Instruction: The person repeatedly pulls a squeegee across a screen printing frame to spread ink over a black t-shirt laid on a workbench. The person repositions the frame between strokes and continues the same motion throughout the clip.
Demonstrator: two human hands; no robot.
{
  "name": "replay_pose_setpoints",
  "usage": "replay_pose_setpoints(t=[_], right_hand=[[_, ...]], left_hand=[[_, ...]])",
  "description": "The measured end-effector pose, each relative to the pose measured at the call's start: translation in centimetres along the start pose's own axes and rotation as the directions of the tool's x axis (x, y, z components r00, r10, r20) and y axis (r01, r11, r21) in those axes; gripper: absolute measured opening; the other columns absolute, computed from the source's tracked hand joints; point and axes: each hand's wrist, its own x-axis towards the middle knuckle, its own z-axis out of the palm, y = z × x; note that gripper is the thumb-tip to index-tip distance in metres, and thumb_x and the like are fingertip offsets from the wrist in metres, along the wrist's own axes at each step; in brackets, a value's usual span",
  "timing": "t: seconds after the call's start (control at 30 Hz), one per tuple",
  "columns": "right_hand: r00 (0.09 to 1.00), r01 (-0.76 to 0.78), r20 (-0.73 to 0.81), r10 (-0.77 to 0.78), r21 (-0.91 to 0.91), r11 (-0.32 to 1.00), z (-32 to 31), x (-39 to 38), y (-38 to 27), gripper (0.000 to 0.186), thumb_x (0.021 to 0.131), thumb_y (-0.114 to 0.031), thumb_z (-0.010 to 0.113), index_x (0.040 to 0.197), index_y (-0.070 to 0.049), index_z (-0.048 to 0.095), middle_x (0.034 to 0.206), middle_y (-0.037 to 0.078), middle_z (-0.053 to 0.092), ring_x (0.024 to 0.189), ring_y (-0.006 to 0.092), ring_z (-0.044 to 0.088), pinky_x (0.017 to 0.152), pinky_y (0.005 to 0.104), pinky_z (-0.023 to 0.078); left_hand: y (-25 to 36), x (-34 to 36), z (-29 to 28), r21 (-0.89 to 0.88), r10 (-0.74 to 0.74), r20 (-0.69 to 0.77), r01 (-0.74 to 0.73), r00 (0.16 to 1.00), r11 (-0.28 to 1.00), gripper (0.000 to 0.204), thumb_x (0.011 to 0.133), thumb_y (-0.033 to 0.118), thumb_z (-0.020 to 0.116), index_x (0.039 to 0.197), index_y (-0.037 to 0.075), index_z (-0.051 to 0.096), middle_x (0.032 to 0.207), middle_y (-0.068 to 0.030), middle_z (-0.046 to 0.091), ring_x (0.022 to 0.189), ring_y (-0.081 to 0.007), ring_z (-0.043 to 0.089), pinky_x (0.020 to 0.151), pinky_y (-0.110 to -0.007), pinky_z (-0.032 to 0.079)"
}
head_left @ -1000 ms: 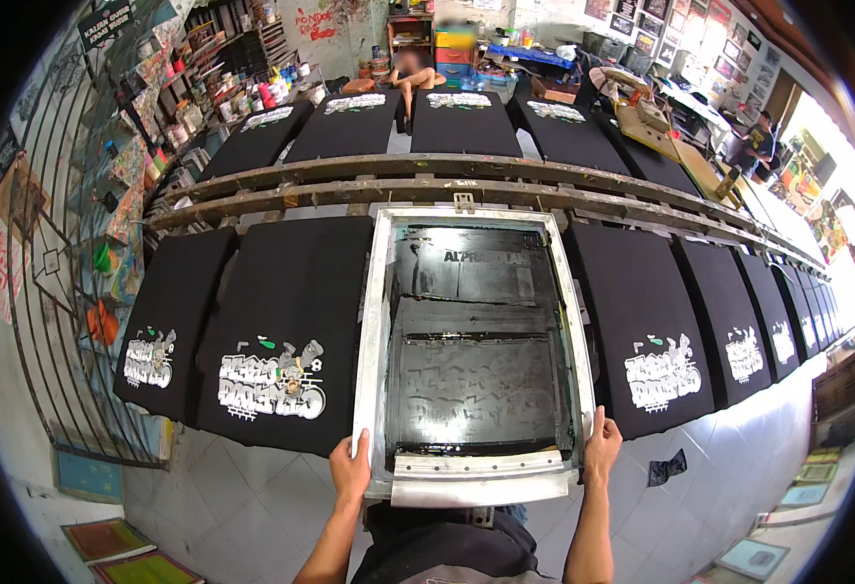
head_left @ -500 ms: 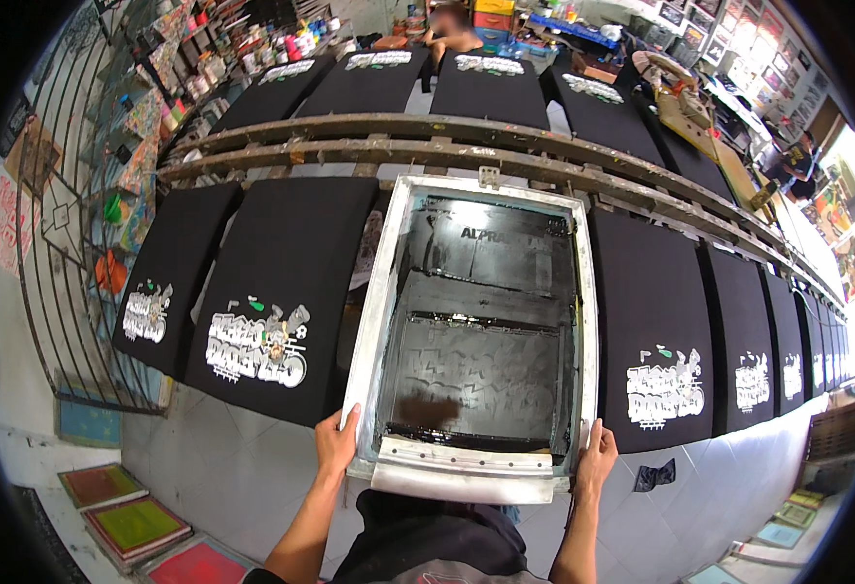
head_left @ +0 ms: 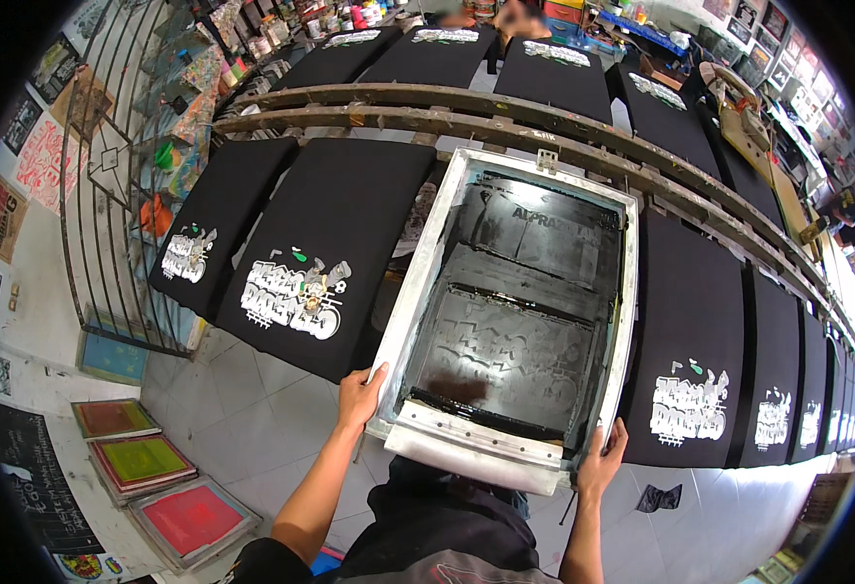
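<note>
A screen-printing frame (head_left: 412, 310) with a pale metal rim lies in front of me, its mesh smeared with wet, glossy black ink (head_left: 505, 336). Faint lettering shows through the mesh. My left hand (head_left: 357, 399) grips the near left corner, thumb on the rim and fingers partly hidden beneath. At the near right corner, my right hand (head_left: 600, 462) holds the other side rail, thumb on top and fingers around the outside. A wide metal squeegee (head_left: 476, 450) rests across the frame's near end, between my hands. What lies under the frame is hidden.
Black shirts (head_left: 349, 209) with white lettering prints lie on boards on both sides. Behind the frame run long wooden rails (head_left: 379, 117), with more printed shirts beyond. Coloured screens (head_left: 189, 514) lean at lower left. A black scrap (head_left: 659, 498) lies on the floor. People sit at the back.
My view has swung left, so the scene sits further right and looks slanted. Both hands keep their hold on the frame, and the squeegee remains at its near end.
</note>
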Motion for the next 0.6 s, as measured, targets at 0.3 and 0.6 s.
replay_pose_setpoints(t=[0.3,0.6], right_hand=[[0.399,0.742,0.868,-0.294,-0.118,0.660,-3.4,-4.7,-11.1,0.078,0.077,-0.026,0.097,0.145,-0.005,0.065,0.140,0.022,0.066,0.132,0.0415,0.062,0.114,0.0516,0.050],[0.216,0.876,0.914,-0.343,-0.027,0.481,-2.1,-2.7,-12.6,0.047,0.081,-0.028,0.088,0.117,-0.002,0.071,0.109,0.016,0.070,0.109,0.0350,0.070,0.099,0.0485,0.055]], left_hand=[[-0.6,-4.2,0.2,0.052,0.299,-0.318,-0.299,0.900,0.953,0.034,0.109,0.026,0.077,0.131,0.000,0.082,0.124,-0.0156,0.079,0.107,-0.0275,0.075,0.092,-0.040,0.059],[7.1,-12.5,-0.7,0.191,0.739,0.072,-0.737,0.669,0.648,0.041,0.097,0.023,0.088,0.133,0.005,0.080,0.132,-0.0108,0.077,0.124,-0.0327,0.069,0.108,-0.045,0.054]])
